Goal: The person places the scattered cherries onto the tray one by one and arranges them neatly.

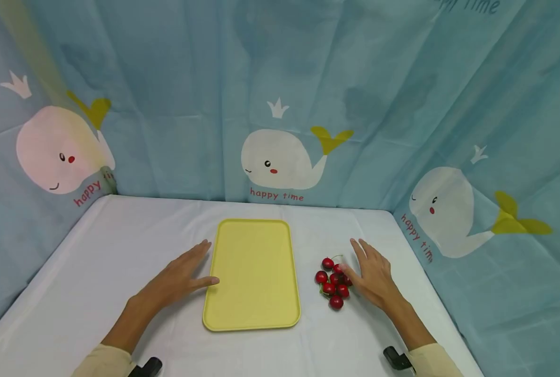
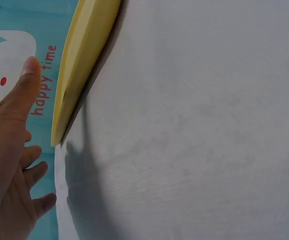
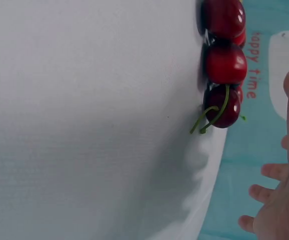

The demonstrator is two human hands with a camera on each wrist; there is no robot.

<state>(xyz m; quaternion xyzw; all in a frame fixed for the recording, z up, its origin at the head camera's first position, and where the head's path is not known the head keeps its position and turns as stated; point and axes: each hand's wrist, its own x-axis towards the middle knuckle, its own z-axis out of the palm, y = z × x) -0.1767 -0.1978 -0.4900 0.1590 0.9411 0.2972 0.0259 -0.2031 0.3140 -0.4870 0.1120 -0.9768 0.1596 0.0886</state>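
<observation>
A yellow rectangular tray (image 1: 252,275) lies flat on the white cloth, near the middle of the head view. My left hand (image 1: 178,277) is at its left side, thumb stretched over the rim and fingers extended; in the left wrist view the thumb (image 2: 27,90) looks raised above the cloth. To the right of the tray sits a cluster of dark red cherries (image 1: 336,302), some with green stems (image 3: 222,112). Over the right edge of that cluster hovers my right hand (image 1: 376,277), fingers spread, holding nothing. Its thumb hides part of a few cherries in the head view.
White cloth (image 1: 119,251) covers the table. A blue curtain (image 1: 176,104) printed with whales hangs behind it and along both sides. A black wrist camera mount (image 1: 396,358) shows at my right cuff, another (image 1: 146,367) at my left.
</observation>
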